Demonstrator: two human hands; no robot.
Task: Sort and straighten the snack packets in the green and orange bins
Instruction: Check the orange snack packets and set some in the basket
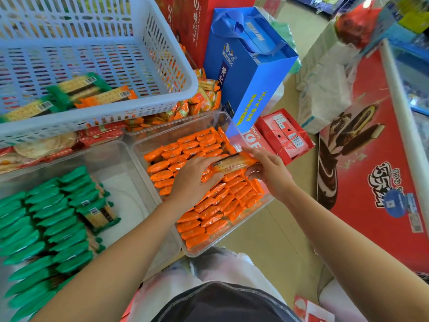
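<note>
Orange packet [234,162], turned barcode side up with pale crackers showing through its wrapper, is held just above the far rows of the orange bin [139,152], a clear tub packed with orange packets set on edge. Its right end is gripped by the right hand [270,170], fingers curled beneath. The left hand [193,180] is laid flat on the rows, fingers straight. Placing appears to be in hand: a gap must be parted and the packet slotted in. The green bin [125,189] lies just left.

A: Left hand [193,180] status?
B: Palm down, fingers extended, forearm reaching forward.
A: Right hand [270,173]?
B: Thumb above, fingers curled below, pinching one end of a packet [232,162]. Both forearms bare.
</note>
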